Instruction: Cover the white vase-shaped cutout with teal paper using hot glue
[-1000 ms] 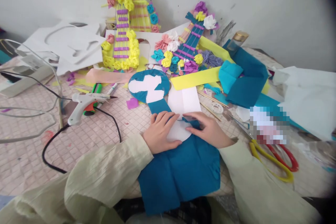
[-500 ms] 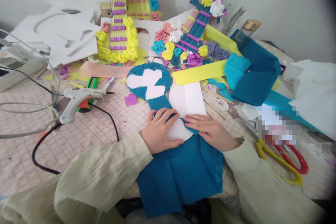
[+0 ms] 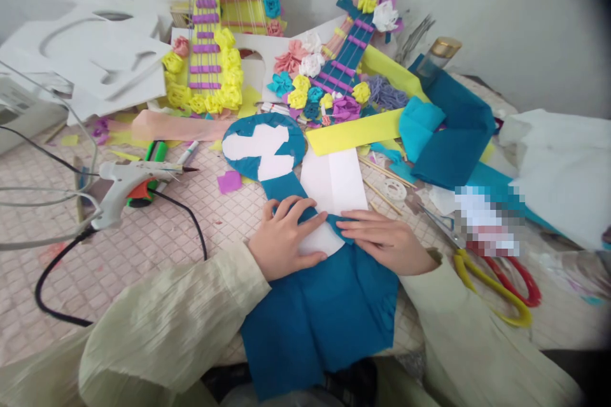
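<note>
A white cutout (image 3: 327, 241) lies on a large sheet of dark blue crepe paper (image 3: 319, 318), which hangs over the table's front edge. My left hand (image 3: 284, 238) rests on the cutout with its fingers spread. My right hand (image 3: 389, 241) lies with stretched fingers on a strip of the blue paper folded over the cutout's right edge. Beyond the left fingers, a blue-covered neck (image 3: 286, 187) leads up to a round end (image 3: 263, 143) with white patches bare in its middle. White folded paper (image 3: 334, 178) lies just behind my hands.
A glue gun (image 3: 119, 191) with cables lies at left. Scissors (image 3: 496, 286) with yellow and red handles lie at right. Behind stand flower-trimmed paper instruments (image 3: 205, 38), (image 3: 346, 63). Yellow crepe paper (image 3: 356, 131), a folded blue roll (image 3: 453, 133) and wooden sticks (image 3: 382, 194) lie around.
The whole view has shifted slightly, so things appear a little further left. Both hands stay on the cutout and blue paper, with the right fingers slightly shifted along the folded edge.
</note>
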`<state>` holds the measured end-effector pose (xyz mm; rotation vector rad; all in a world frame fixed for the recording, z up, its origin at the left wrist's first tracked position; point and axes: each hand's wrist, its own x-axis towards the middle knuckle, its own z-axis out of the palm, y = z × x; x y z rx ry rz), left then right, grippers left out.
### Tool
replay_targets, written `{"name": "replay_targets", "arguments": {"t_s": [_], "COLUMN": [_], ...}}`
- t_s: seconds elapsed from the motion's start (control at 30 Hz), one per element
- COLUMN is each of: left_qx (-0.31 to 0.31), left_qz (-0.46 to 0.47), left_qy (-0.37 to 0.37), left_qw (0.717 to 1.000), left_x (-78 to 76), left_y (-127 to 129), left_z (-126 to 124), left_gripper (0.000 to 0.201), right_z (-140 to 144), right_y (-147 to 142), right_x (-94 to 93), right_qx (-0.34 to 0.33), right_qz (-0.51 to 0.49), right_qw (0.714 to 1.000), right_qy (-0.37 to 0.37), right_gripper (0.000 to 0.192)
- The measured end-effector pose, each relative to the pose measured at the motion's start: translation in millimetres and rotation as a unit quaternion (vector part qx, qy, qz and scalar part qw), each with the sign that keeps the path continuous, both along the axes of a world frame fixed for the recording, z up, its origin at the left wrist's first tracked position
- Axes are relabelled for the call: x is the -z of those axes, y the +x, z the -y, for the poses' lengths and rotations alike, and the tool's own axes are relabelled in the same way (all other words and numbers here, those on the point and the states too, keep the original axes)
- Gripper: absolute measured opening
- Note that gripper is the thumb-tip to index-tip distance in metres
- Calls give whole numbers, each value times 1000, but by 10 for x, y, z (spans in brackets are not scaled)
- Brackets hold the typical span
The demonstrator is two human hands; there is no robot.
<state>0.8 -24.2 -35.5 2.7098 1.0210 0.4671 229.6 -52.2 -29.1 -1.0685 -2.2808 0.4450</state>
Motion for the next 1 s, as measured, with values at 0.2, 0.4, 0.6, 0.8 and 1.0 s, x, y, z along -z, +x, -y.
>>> {"name": "replay_targets", "arguments": {"t_s": [0.2,0.4,0.6,0.8,1.0], "left_qx": [85,84,77,79,77], "left_qz": [-15,-4,9,14,21], "left_qy": [20,13,4,-7,-6], "left_qw": [996,996,997,997,997], "left_x": [2,13,29,30,49], "left_y": [-1,-2,-2,-11,-9], "left_z": [-1,-17,-18,-21,-29], "left_gripper": [46,48,49,49,49], "right_z": [47,117,124,74,21], "right_y": [-97,-6,-136,-129,-64], "right_x": [-44,-29,-49,-84,-74], "right_qx": [35,209,257,283,249], "right_qz": [-12,7,-23,-27,-52], "right_qw": [999,973,956,936,922], "right_qy": [-3,-92,-140,-207,-292], "right_gripper": [24,41,21,22,26]}}
